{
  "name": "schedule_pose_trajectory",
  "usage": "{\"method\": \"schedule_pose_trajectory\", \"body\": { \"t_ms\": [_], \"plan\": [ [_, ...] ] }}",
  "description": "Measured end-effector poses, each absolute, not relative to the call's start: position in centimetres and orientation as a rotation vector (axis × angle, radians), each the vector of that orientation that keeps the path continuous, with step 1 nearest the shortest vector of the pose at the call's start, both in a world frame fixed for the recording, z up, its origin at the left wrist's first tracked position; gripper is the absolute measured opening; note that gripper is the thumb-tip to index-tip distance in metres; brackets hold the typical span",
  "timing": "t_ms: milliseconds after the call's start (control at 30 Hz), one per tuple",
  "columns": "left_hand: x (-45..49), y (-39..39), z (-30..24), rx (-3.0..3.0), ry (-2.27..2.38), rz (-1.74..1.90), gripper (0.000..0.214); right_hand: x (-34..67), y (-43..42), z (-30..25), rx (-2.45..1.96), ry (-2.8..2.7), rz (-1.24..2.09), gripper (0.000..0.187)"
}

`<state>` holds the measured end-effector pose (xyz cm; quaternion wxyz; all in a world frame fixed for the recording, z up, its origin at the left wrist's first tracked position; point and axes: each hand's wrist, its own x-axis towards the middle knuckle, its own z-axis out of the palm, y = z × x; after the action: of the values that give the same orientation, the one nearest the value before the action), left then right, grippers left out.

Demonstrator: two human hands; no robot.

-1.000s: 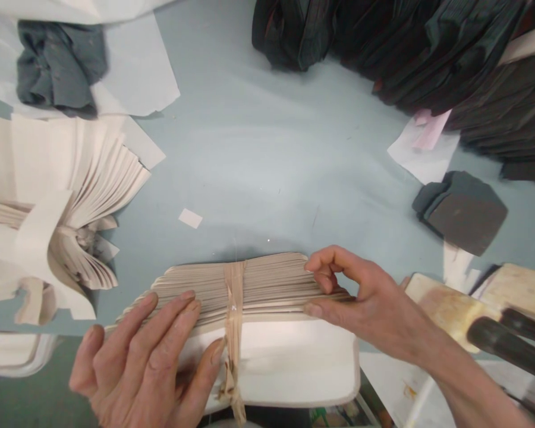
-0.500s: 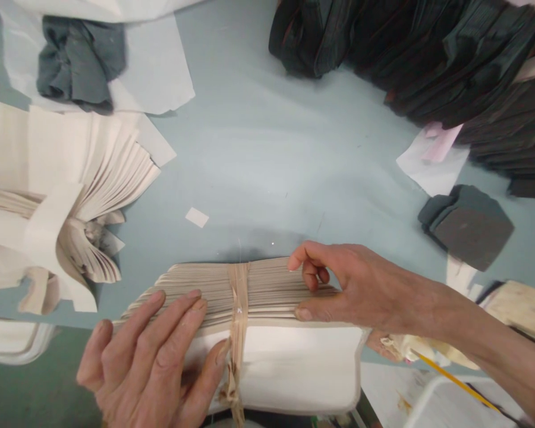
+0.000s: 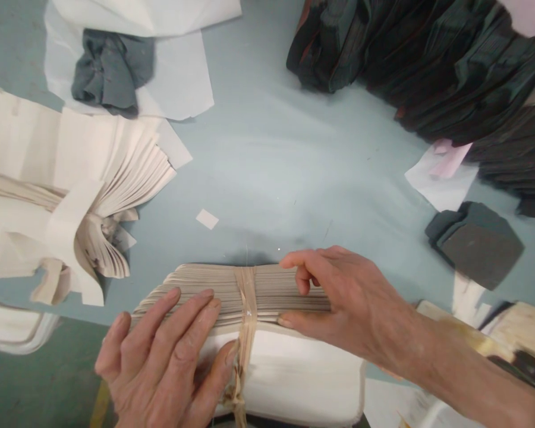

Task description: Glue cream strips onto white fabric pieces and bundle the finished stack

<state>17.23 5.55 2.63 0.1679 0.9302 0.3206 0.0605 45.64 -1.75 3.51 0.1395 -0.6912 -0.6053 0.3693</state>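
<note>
Left hand (image 3: 164,362), fingers extended and slightly spread, lies across the left part of one bundle of layered off-white sheets (image 3: 307,368), bound around its middle by one tan strip (image 3: 248,291), at the near edge of the blue-grey tabletop (image 3: 267,172). Right hand (image 3: 361,303), half open, spans the layered edges between thumb and index finger. Beyond: one small white rectangular slip (image 3: 207,219), one pile of dark grey angular pieces (image 3: 485,244); farthest, one crumpled dark grey cloth (image 3: 111,71).
</note>
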Motion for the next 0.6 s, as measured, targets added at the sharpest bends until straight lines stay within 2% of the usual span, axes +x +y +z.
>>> {"method": "schedule_pose_trajectory", "body": {
  "t_ms": [100,200,300,400,500,600],
  "plan": [
    [17.2,5.6,2.5,2.629,0.898,0.189,0.06,47.5,-2.9,2.7,-2.072,-1.817,0.956,0.043],
    [17.2,5.5,2.4,2.617,0.912,0.198,0.059,49.8,-3.7,-1.0,-2.238,-1.672,0.919,0.035],
    [17.2,5.5,2.4,2.625,0.914,0.2,0.058,50.7,-3.8,-6.3,-2.205,-1.785,0.611,0.068],
    [17.0,5.6,2.6,2.598,0.951,0.174,0.055,49.8,-3.6,-10.6,-2.079,-1.95,0.466,0.1],
    [16.8,5.8,2.9,2.604,0.97,0.112,0.05,48.2,-3.5,-12.7,-2.105,-1.987,0.429,0.112],
    [16.7,5.7,2.9,2.623,0.97,0.084,0.047,47.0,-3.5,-13.4,-2.192,-1.897,0.389,0.113]
  ]
}}
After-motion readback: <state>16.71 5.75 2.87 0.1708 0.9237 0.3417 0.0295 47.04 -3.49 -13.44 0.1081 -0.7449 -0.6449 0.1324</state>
